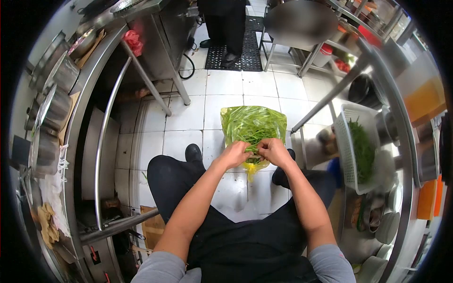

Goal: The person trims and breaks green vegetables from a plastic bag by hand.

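A clear, yellowish plastic bag (230, 123) lies open on the floor between my feet, filled with long thin green stalks (257, 134) whose exact kind I cannot tell. Over the near end of the bag, my left hand (234, 154) is closed with its fingers pinched on some green stalks. Close beside it on the right, my right hand (274, 152) is also pinched, its fingertips nearly meeting the left ones over the same stalks. A yellow gathered end of the bag (250, 175) hangs out below my hands.
To the right, a white perforated basket (347, 141) of similar greens (362, 153) stands on a metal rack. A steel counter (87, 99) with metal bowls runs along the left. Ahead, a person (222, 28) stands on a black rubber mat (234, 56); white tiles (184, 141) cover the floor.
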Motion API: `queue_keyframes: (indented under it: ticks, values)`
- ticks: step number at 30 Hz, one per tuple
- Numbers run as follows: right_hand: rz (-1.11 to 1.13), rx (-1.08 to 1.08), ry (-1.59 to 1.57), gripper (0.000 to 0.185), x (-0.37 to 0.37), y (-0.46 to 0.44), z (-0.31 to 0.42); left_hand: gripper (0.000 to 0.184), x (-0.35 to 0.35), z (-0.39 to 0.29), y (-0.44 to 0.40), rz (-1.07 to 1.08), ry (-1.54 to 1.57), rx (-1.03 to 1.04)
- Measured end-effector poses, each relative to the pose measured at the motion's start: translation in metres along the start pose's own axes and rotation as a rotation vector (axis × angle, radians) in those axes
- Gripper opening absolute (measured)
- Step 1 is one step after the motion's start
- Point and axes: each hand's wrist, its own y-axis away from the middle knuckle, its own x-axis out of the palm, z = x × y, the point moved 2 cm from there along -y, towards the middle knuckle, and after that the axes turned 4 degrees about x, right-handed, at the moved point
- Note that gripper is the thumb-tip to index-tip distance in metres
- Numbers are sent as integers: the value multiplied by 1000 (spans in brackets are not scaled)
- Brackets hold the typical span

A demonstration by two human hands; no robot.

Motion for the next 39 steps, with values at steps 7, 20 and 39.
queue_keyframes:
  ticks: [7, 20, 39]
  values:
    - [-14, -86, 51, 12, -4, 0, 2, 27, -15, -12, 2, -22, -56, -6]
    - [-123, -231, 246, 13, 6, -1, 2, 30, -20, -4, 3, -44, -82, 35]
    - [216, 39, -453, 28, 20, -13, -13, 21, -33, 9, -1, -248, 1133, -330]
